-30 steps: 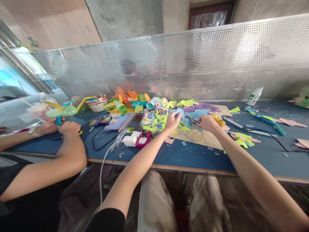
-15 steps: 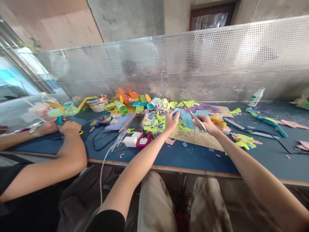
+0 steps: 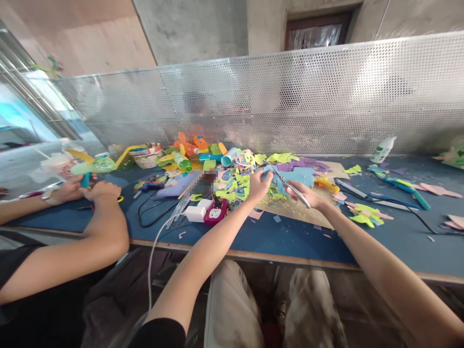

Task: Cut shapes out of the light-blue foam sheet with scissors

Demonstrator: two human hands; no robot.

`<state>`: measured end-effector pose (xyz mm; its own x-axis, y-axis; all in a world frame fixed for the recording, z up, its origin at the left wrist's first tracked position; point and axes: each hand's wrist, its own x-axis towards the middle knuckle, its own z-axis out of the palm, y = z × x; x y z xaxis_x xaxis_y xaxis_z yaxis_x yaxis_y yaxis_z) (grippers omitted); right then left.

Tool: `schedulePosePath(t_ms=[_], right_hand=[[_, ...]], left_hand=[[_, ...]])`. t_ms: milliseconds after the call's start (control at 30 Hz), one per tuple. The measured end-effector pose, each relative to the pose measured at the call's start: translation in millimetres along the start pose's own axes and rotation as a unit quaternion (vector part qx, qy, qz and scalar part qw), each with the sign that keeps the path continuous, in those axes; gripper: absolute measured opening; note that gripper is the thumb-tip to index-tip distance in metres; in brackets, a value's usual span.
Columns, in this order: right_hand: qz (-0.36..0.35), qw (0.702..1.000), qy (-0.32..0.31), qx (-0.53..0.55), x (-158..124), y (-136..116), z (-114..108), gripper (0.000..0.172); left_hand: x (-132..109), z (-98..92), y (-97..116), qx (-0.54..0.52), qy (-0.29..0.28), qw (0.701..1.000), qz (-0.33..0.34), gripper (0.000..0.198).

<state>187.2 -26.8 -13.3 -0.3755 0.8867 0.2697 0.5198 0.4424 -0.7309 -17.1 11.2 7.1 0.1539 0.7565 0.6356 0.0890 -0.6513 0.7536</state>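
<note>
The left hand [image 3: 260, 184] pinches a small piece of blue paper [image 3: 268, 169] between thumb and fingers, and the right hand [image 3: 304, 193] is closed around scissors [image 3: 283, 181], their blades slanting up and away toward the left hand. Half a second ago the scissors stood raised a little to the right of that piece; now the blades have come over against it, near the left fingertips, so the paper seems set for a cut, though whether the blades are parted I cannot tell. The held piece is above the middle of the table [image 3: 380, 246], just left of a larger blue sheet [image 3: 300, 175]; whether the two are joined is unclear. Around the hands lie green scraps [image 3: 237, 183], purple paper [image 3: 290, 166] and a brown sheet [image 3: 322, 220]. Farther left sits a pink socket [image 3: 216, 212], and beyond it a co-worker's hands hold a green bottle [image 3: 105, 164] with yellow strips. A white bottle [image 3: 383, 149] stands to the far right, before a mesh screen [image 3: 253, 101].
</note>
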Motion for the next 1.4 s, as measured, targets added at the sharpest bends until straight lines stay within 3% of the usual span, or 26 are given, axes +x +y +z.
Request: schedulePosePath(t_ms=[267,500,1133,1400], right_hand=[[0.03,0.997,-0.02,0.065,-1.7,2.9,4.5,0.057],[0.009,0.997,-0.023,0.077,-1.2,-2.3,7.0,0.059],[0.0,0.996,0.006,0.092,-3.8,-4.2,12.9,0.058],[0.031,0.997,0.04,0.058,-2.5,-8.3,18.4,0.064]], left_hand=[[-1.7,0.6,-2.4,0.015,-0.006,1.0,0.021,0.031],[-1.5,0.2,-4.8,0.022,-0.005,1.0,0.016,0.033],[-2.4,1.7,-2.2,-0.017,-0.007,1.0,0.02,0.031],[-2.1,0.1,1.3,0.0,-0.008,1.0,0.027,0.034]])
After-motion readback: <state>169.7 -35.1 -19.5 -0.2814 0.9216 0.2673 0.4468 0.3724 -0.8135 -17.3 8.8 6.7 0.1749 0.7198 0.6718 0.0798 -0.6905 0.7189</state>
